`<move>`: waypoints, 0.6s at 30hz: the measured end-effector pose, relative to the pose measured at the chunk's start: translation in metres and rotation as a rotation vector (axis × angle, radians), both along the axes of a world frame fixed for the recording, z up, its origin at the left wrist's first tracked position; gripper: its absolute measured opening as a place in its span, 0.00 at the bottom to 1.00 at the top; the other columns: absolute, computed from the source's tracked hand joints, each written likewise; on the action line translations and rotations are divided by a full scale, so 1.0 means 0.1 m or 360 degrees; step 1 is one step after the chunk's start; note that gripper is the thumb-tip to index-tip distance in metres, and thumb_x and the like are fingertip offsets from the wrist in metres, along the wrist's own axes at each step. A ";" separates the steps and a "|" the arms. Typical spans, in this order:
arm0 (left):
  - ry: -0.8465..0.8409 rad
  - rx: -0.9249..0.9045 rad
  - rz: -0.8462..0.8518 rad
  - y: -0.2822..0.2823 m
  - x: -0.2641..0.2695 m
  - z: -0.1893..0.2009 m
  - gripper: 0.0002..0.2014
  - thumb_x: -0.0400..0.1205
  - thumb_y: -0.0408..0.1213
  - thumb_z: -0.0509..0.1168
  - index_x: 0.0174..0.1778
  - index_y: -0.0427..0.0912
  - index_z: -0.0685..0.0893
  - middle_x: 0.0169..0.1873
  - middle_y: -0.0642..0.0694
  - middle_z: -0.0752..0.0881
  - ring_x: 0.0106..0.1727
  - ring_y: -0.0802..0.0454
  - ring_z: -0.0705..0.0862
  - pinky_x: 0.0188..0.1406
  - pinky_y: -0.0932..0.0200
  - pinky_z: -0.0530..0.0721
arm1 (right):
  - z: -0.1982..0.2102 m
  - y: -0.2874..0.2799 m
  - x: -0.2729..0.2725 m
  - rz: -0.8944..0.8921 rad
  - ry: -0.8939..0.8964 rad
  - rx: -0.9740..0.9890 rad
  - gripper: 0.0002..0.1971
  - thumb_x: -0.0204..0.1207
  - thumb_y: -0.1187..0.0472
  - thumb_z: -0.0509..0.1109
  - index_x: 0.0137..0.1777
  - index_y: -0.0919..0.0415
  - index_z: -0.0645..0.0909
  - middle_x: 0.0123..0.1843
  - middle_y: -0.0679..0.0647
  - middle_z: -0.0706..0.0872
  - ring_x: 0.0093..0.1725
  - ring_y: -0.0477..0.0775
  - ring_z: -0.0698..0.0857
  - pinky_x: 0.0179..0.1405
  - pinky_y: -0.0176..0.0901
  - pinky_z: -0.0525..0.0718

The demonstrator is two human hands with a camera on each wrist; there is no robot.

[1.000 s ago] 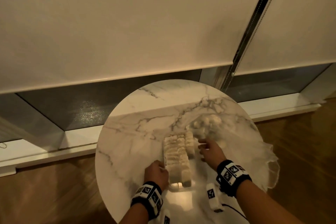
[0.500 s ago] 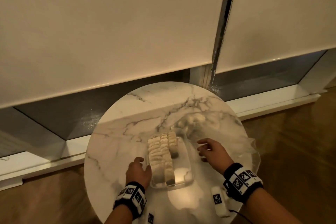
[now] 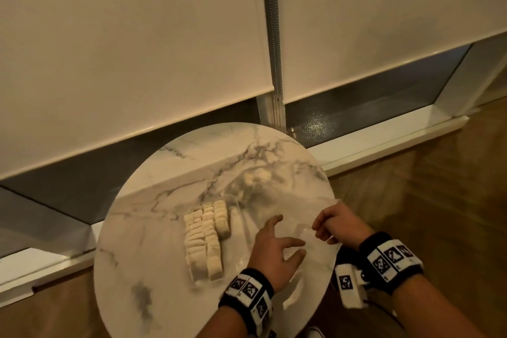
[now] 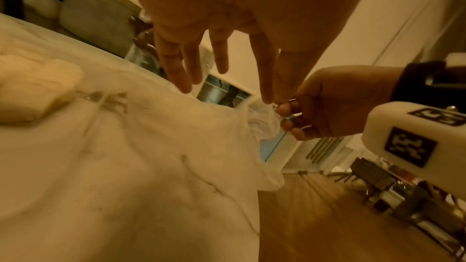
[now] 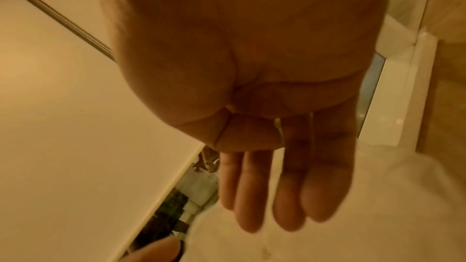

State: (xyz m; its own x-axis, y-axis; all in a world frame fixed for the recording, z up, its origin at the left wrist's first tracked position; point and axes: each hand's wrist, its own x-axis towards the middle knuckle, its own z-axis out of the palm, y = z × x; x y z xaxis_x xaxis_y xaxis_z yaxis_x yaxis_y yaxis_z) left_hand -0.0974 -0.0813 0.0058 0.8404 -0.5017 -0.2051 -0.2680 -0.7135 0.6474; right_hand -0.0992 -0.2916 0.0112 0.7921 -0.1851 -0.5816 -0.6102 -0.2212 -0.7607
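Sheer cloth (image 4: pixel 156 146) spread over right part of table (image 3: pixel 131 241), beside rows of pale pieces (image 3: pixel 204 236). Edge pinched by right hand (image 3: pixel 336 225). Left hand (image 3: pixel 274 252) splayed, nothing held. Opposite edge best gripped, cloth lifted evenly, pieces left undisturbed.

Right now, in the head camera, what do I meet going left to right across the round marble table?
Rows of pale cut blocks, open left hand, right hand pinching the sheer white cloth, brown wooden floor.
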 end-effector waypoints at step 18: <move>-0.0286 0.0412 0.0386 -0.18 0.09 0.19 0.21 0.82 0.59 0.59 0.44 0.49 0.91 0.39 0.49 0.91 0.43 0.53 0.88 0.44 0.61 0.82 | -0.44 0.20 0.06 0.0596 0.0369 -0.0285 0.19 0.84 0.62 0.58 0.71 0.67 0.77 0.46 0.50 0.79 0.68 0.62 0.82 0.28 0.34 0.78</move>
State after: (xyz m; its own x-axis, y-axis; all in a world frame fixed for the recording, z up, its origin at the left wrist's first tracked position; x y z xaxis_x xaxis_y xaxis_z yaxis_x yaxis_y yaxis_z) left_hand -0.0880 -0.0988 0.0243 0.9622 -0.2351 -0.1374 -0.1642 -0.9035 0.3960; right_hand -0.0934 -0.2717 -0.0327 0.6764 -0.0250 -0.7361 -0.6129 -0.5734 -0.5437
